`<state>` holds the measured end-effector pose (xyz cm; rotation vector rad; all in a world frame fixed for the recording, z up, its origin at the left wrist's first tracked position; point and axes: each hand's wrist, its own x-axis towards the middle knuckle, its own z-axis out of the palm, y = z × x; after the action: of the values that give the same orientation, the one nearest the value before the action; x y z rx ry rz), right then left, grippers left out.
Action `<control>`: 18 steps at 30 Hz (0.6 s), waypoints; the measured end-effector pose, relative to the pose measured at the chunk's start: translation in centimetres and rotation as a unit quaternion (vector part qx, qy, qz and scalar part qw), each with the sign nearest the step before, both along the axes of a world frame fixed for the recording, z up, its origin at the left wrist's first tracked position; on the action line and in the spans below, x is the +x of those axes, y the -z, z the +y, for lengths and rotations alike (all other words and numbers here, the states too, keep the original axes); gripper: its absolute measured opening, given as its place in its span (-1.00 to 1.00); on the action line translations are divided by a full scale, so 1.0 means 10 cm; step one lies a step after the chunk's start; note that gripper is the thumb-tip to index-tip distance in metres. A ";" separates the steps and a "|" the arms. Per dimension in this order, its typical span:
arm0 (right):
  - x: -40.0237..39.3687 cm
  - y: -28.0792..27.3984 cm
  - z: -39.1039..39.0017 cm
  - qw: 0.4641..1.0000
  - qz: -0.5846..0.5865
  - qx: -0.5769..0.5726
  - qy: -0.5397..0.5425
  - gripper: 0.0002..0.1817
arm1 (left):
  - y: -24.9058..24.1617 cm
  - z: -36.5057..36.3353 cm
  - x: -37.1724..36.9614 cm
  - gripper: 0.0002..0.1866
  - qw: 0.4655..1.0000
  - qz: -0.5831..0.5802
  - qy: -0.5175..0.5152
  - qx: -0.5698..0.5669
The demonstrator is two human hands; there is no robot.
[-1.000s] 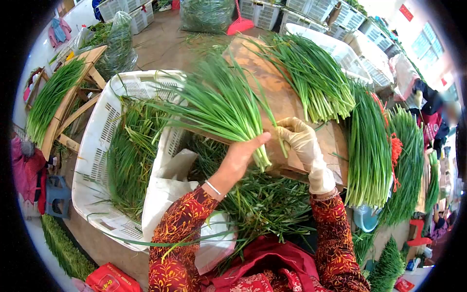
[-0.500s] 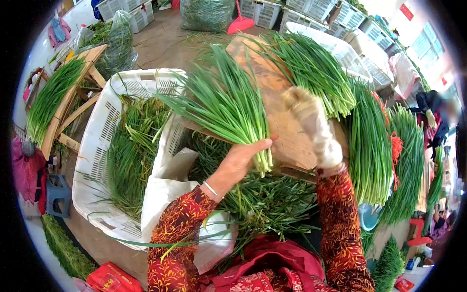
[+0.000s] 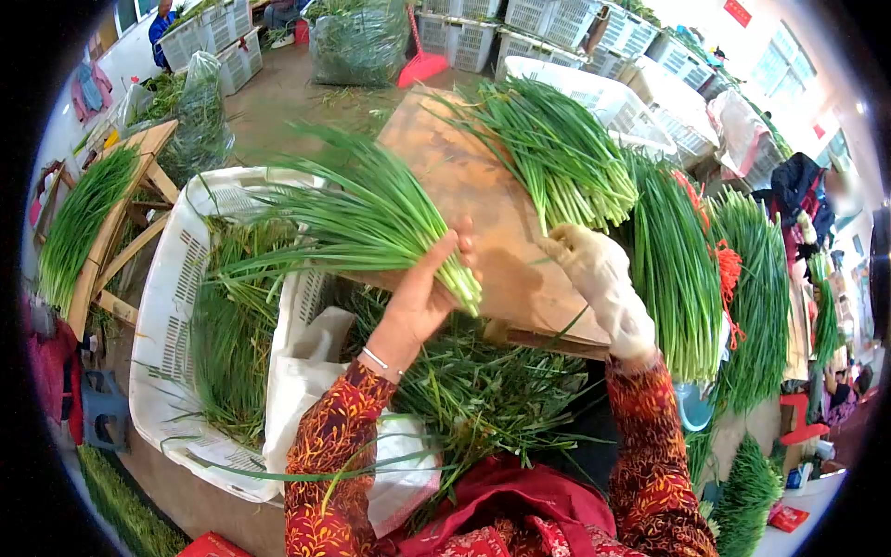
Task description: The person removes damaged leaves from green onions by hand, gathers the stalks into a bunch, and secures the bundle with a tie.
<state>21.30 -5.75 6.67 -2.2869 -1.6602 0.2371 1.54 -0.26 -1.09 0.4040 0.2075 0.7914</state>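
"How are the hands set?"

"The bare left hand (image 3: 418,302) is closed round a green bunch (image 3: 371,218), just above its pale cut ends. The wrist is turned so the thumb lies across the stalks, and the leaves fan away to the left, over the near edge of the counter (image 3: 492,251) and the crate (image 3: 167,353)."

"And the right?"

"The right hand (image 3: 599,283) wears a pale glove. It hovers over the counter, palm down, fingers bent and drawn together by the tip of a pale stalk (image 3: 542,221) that sticks out of the leaf pile (image 3: 557,153) – I can't tell whether it is pinching it."

"What's in the containers?"

"The white crate on the left holds loose, tangled greens (image 3: 237,362), some of them yellowish. Farther back, a clear bag (image 3: 357,56) is stuffed with green leaves. White baskets (image 3: 552,19) are stacked behind, too far off to see what most of them hold."

"Anything under the hands?"

"A heap of loose leaves (image 3: 492,381) – below the left hand, in front of the counter."
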 end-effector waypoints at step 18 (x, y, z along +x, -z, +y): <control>-0.52 0.10 -0.40 0.915 0.400 -0.017 -0.059 -0.70 | 0.00 -0.13 0.09 -0.75 0.992 0.125 -0.017 0.025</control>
<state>16.12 -9.77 5.71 -1.7190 -1.3294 1.0676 2.47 -1.57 -1.09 0.5476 0.4297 0.7791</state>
